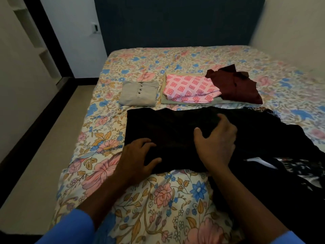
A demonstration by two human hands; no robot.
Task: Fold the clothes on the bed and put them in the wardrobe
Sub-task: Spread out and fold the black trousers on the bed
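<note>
So the left hand lay flat, fingers spread, on the near left corner of the wide black fabric garment, which stretched across the near half of the floral-print bed. The right hand sat on its middle, fingers splayed and a bit arched, pressing down and not pinching anything.

Looked like the smoothing step to me. I'd sweep both palms outward to chase the wrinkles off, square up that left edge, then fold the loose right side over.

Back row count:
- one folded beige buttoned shirt
- one folded pink diamond-print cloth, on top of one pale green piece
- one maroon shirt, only roughly folded

Far right, one crumpled black-and-white print garment waited. That made one in hand, four done-ish, one to go. Couldn't spot the wardrobe.
</note>
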